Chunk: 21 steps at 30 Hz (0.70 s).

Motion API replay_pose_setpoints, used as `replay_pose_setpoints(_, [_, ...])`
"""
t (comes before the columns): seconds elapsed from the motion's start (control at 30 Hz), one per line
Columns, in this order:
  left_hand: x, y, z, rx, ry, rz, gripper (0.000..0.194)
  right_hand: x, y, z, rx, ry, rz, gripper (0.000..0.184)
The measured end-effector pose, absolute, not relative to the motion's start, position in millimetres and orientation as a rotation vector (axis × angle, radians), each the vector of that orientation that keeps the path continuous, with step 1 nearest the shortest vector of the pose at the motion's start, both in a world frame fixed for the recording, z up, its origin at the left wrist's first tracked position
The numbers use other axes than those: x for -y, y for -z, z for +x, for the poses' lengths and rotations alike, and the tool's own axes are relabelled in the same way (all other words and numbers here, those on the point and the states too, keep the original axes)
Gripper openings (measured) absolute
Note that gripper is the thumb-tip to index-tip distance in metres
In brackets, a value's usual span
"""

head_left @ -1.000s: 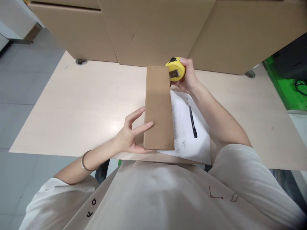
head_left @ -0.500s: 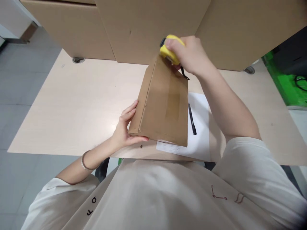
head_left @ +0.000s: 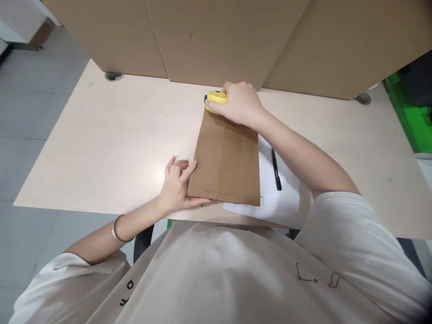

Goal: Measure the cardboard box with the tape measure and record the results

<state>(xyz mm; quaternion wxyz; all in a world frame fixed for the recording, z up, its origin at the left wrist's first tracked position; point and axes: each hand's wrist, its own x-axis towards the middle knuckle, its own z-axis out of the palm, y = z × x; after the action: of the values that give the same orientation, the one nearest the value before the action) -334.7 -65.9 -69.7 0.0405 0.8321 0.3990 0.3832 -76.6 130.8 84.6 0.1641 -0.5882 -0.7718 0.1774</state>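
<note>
A brown cardboard box lies on the desk in front of me, with a strip of tape along its upper face. My left hand holds its near left corner, the thumb along the near edge and a finger at the left side; the other fingers are loosely curled. At the box's far edge, my right hand is wrapped round a yellow tape measure, pressed close to the far left corner. The far edge is mostly hidden by that hand, and I cannot see any blade drawn out.
Partly under the box lies a white printed sheet, with a black pen on it. Large cardboard boxes stand along the back of the light wooden desk. Two round cable holes sit near the rear edge.
The box has gone from tilted to lying flatter, hiding its left side. My right hand has come down and left with the tape measure. My left hand's fingers have shifted at the corner.
</note>
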Motion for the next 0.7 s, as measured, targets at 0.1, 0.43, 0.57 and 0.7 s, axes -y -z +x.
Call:
replay_pose_setpoints(0.1, [72.0,70.2,-330.2,-1.192,-1.121,2.531,0.125,-127.8,-79.1,-82.1,2.246,-0.504,-1.661,0.037])
replay_pose_setpoints(0.43, [67.7,71.3,-332.7,-1.234,-1.023,2.472,0.128,-129.9,-115.2,-73.2,2.026,-0.816,-1.594,0.037])
replay_pose_setpoints(0.57, [-1.7,80.1,-338.9,-1.119,-1.365,2.030,0.090,-125.2,-126.4,-86.1,1.919,-1.313,-1.488,0.038])
replay_pose_setpoints(0.7, [-90.9,98.9,-321.7,-1.045,-1.429,1.702,0.109,-127.9,-120.8,-98.5,2.036,-1.409,-1.536,0.044])
